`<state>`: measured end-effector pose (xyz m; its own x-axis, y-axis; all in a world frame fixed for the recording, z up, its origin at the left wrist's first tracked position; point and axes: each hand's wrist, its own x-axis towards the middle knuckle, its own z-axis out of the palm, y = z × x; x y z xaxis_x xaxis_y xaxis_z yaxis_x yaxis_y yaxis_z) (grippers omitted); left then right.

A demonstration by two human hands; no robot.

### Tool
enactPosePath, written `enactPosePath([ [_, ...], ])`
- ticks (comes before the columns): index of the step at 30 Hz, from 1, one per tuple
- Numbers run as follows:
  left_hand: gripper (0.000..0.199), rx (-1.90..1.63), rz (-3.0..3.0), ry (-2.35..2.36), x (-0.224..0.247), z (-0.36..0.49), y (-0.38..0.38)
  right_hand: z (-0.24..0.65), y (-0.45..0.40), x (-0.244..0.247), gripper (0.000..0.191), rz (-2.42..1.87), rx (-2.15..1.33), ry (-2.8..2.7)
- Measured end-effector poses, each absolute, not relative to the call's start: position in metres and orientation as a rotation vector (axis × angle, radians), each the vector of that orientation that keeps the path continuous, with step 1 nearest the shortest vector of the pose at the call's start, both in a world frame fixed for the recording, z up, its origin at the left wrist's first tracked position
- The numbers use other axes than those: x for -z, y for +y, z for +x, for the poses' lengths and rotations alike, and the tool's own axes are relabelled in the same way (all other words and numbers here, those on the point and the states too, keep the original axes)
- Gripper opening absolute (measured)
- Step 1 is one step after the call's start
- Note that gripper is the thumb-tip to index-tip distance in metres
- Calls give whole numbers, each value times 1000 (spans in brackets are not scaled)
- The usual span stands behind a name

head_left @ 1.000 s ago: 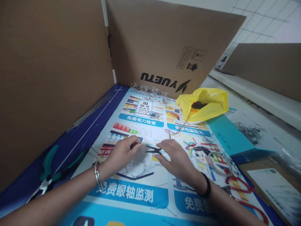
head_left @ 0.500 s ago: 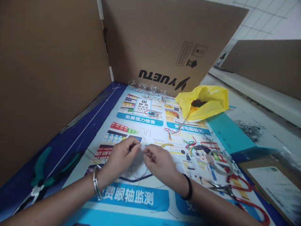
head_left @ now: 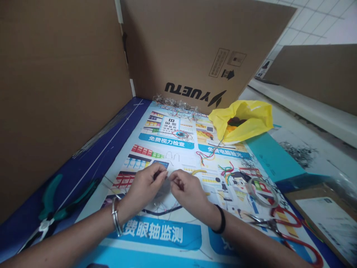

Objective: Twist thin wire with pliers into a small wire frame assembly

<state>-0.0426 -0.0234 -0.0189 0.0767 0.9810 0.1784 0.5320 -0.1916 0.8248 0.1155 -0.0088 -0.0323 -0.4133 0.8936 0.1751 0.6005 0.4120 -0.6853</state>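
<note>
Over the middle of a printed poster point(head_left: 156, 235), my left hand point(head_left: 146, 188) is closed in a pinch, thumb against forefinger. My right hand point(head_left: 191, 193) faces it with its fingers also pinched together, the fingertips only a small gap away. Whatever lies between the fingertips is too small and blurred to name. Below and between the hands, fine wire-like strands point(head_left: 164, 208) lie on the poster. A bent thin wire point(head_left: 172, 155) rests just beyond the left hand.
Green-handled pliers point(head_left: 51, 214) lie at the left, red-handled scissors point(head_left: 275, 225) and a clear tape roll point(head_left: 262, 191) at the right. Farther back are a yellow bag point(head_left: 251, 119), colored threads point(head_left: 227, 170) and tangled wire pieces point(head_left: 178, 106). Cardboard walls point(head_left: 178, 48) stand behind.
The right hand's fingertips have shifted very slightly, still pinched near the left hand. The camera view has moved a little; otherwise things stay where they were.
</note>
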Motion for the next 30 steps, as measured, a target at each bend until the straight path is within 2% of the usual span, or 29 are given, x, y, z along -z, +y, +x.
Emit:
enactPosePath([
  [24, 9, -882, 2011, 1650, 23, -46, -26, 118, -6, 34, 10, -1207, -643, -2159],
  [30, 10, -849, 2034, 1635, 26, -45, -25, 119, -5, 35, 12, -1065, -535, -2218],
])
